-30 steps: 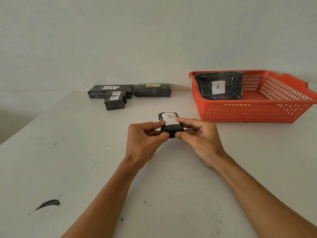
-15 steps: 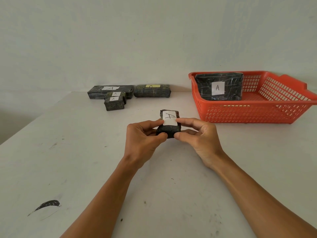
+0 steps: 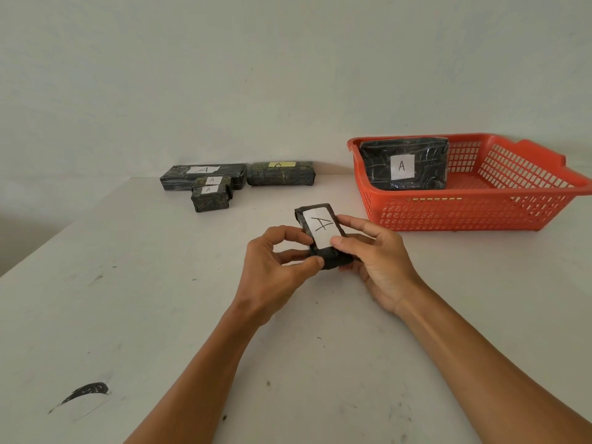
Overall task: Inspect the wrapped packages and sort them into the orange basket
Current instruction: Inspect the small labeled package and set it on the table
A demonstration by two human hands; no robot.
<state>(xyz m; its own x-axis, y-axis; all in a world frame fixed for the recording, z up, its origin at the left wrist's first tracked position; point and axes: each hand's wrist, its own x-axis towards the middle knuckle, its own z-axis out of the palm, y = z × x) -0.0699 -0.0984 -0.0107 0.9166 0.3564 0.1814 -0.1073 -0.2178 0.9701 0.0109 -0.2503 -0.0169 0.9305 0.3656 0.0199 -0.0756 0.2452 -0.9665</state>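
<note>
White tabletop [image 3: 160, 299] carries everything. Both hands, left hand [image 3: 275, 267] and right hand [image 3: 378, 264], pinch a small dark film-wrapped package [image 3: 320, 232], its paper "A" label facing up, long axis pointing away. Past the right hand, nearer it, sits the orange basket [image 3: 480, 213], rigid plastic lattice.

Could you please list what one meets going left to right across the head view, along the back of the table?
Long package → yellow-labelled package → basket, with a large package standing at its left end.
</note>
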